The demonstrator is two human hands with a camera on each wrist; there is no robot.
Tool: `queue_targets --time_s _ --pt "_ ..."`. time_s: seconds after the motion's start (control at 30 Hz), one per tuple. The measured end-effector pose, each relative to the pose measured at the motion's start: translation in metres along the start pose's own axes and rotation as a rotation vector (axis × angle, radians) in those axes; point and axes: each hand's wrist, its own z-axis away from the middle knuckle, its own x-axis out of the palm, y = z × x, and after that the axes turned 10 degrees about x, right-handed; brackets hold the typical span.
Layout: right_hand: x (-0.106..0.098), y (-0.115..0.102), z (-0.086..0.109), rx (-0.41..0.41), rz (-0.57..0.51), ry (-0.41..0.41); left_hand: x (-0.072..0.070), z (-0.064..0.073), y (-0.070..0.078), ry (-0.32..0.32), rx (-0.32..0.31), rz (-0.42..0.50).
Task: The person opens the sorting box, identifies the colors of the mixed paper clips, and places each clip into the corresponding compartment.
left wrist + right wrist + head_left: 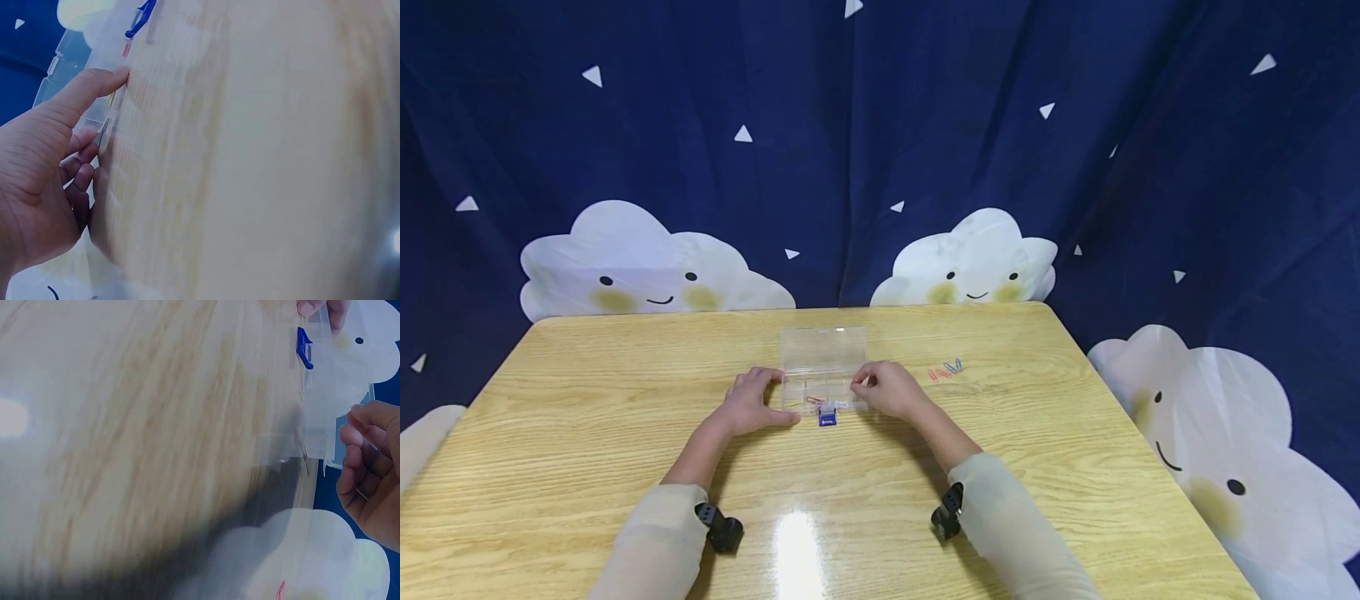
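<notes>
On the desk (625,375), head view: clear plastic compartment box (816,389) sits mid-desk, lid (823,350) open toward the far side, blue latch (827,416) at the near edge, a red paper clip (814,400) inside. Left hand (748,404) holds the box's left end between thumb and fingers; right hand (891,390) over the right end, thumb and index fingertips together, can't tell if a clip is pinched. Loose red clips (933,376) and blue clips (950,367) lie right of the box. Left wrist view: left thumb along the near edge, other fingers bent at the end wall. Right wrist view: right fingers curled beside the box, nothing clearly visible in the pinch. Judged handling: box light, stiff, slick, hinge probably fragile, so hold the outer end walls; clips tiny, springy, slippery, best pinched across the long sides.
</notes>
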Motion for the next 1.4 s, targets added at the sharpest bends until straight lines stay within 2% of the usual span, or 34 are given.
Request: queue_targets --time_s 0.33,0.53,0.93,1.2,1.4 --pt "-0.016 0.018 0.003 0.006 -0.007 0.055 0.0 0.002 0.003 0.001 0.004 0.006" --pt "-0.028 0.028 0.006 0.041 -0.028 0.069 -0.001 0.002 0.002 0.007 0.004 0.004" --pt "-0.05 0.065 0.015 0.13 -0.092 0.098 0.0 0.0 -0.001 0.012 0.007 0.008" --pt "-0.057 0.089 0.021 0.17 -0.11 0.148 0.0 0.001 0.001 0.003 0.009 0.009" --pt "-0.058 0.102 0.023 0.2 -0.135 0.137 -0.001 0.001 0.001 0.006 0.003 0.011"
